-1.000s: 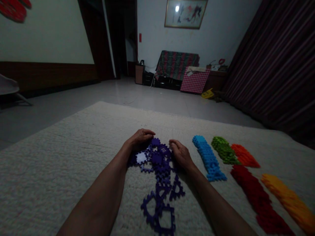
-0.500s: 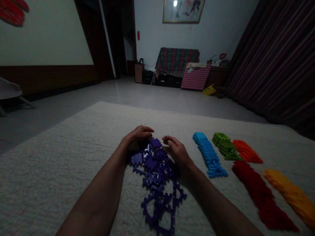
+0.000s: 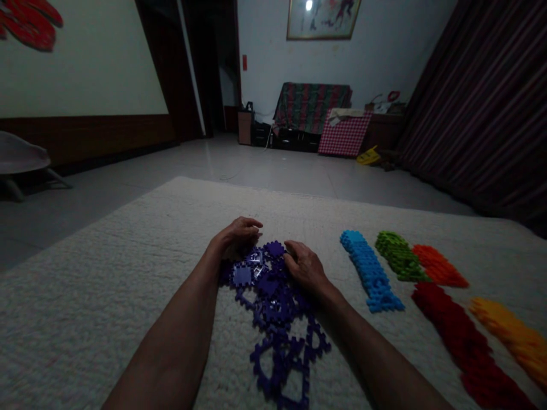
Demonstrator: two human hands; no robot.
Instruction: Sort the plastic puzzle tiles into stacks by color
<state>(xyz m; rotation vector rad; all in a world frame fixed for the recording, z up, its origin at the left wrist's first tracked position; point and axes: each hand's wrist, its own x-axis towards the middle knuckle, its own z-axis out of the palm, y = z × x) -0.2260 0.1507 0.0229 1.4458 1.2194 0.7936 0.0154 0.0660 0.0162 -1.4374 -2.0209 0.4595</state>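
A loose heap of purple toothed plastic pieces (image 3: 273, 302) lies on the cream mat (image 3: 128, 267) between my forearms. My left hand (image 3: 240, 233) curves over the heap's far left edge, its fingers bent and apart, and nothing shows in its grasp. At the far right edge of the heap, my right hand (image 3: 304, 263) touches the purple pieces with its fingers loosely bent; I make out nothing held in it. Its fingertips are beside a purple gear-shaped piece (image 3: 274, 249).
To the right lie rows of blue (image 3: 371, 273), green (image 3: 399, 256), orange (image 3: 438, 266), dark red (image 3: 465, 336) and yellow pieces (image 3: 513, 333). Beyond the mat are a tiled floor, a cloth-covered cabinet (image 3: 314, 108) and a chair (image 3: 23, 156) at the left.
My right hand has closed in on the purple heap, its fingers more bent. My left hand has shifted slightly left. The whole view has moved a little, so the scene sits further right.
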